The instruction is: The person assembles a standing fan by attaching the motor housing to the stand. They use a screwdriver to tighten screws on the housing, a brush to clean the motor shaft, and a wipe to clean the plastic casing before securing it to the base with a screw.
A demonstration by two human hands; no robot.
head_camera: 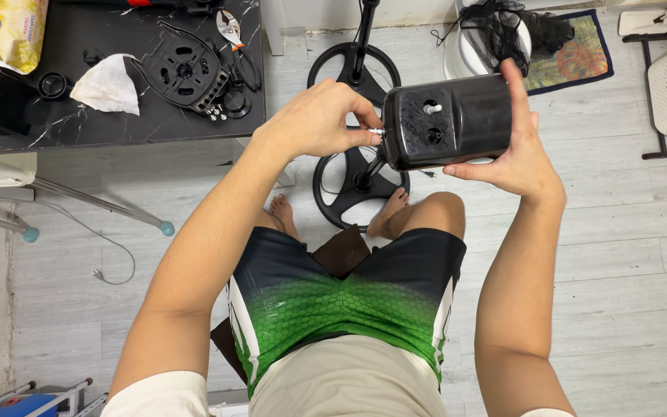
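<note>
above the lap, the black motor housing lies long axis left-right, cupped from its far side by the right hand, while the left hand, fingers pinched shut on the small metal shaft, meets its left face.

Black fan motor housing held up over lap, gripped from right side by right hand. Small metal shaft at housing's left end pinched by left hand fingertips. Round fan base seen on floor below, near bare feet.
</note>
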